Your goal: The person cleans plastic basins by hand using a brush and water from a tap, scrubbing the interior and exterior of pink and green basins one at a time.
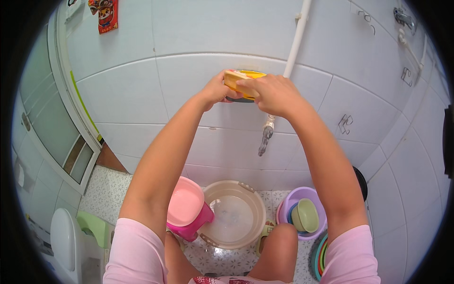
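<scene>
My left hand and my right hand are raised together at the tiled wall. Between them is a tan oblong block, possibly a brush, with something white and reddish along its top. My left fingers grip its left end, and my right index finger lies across its front. Right behind it, a yellow and dark grey holder shows against the wall, partly covered by my hands. Below, on the floor, stands a beige basin holding cloudy water.
A metal tap juts from a white pipe. Left of the basin, a pink basin rests on a magenta stool. A purple basin with nested bowls stands right. A toilet and glass door are left.
</scene>
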`<control>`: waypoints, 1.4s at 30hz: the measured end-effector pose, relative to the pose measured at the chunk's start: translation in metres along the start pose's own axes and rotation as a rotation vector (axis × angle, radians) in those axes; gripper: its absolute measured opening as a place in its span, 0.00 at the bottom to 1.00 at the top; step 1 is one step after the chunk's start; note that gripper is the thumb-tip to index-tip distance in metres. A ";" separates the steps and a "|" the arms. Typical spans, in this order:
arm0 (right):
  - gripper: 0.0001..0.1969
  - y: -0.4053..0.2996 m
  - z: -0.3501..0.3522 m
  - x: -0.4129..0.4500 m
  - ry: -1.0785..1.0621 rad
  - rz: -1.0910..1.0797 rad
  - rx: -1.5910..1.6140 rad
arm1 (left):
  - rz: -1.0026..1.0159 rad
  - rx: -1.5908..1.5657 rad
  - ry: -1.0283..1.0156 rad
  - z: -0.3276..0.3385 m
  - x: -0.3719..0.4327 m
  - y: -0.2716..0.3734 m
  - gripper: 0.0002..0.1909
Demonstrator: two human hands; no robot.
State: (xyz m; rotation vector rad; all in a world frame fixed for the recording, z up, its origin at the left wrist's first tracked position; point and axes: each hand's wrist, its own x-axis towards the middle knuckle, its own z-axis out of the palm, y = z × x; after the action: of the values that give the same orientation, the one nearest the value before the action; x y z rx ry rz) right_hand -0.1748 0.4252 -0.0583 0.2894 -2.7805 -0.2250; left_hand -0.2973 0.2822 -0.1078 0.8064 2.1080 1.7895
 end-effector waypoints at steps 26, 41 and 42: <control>0.32 0.002 0.003 -0.010 -0.027 0.085 -0.025 | 0.024 0.014 0.114 0.009 0.001 -0.002 0.36; 0.34 0.004 0.054 -0.130 0.031 0.210 1.606 | 0.331 0.311 0.348 0.024 -0.067 -0.097 0.40; 0.35 0.003 0.077 -0.137 -0.123 0.196 1.802 | 0.337 0.349 0.359 0.027 -0.092 -0.131 0.37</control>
State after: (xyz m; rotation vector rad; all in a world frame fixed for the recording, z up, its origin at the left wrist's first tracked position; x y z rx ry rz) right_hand -0.0748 0.4681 -0.1721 0.3386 -2.1681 2.3083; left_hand -0.2398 0.2407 -0.2545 1.0438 2.7088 1.8652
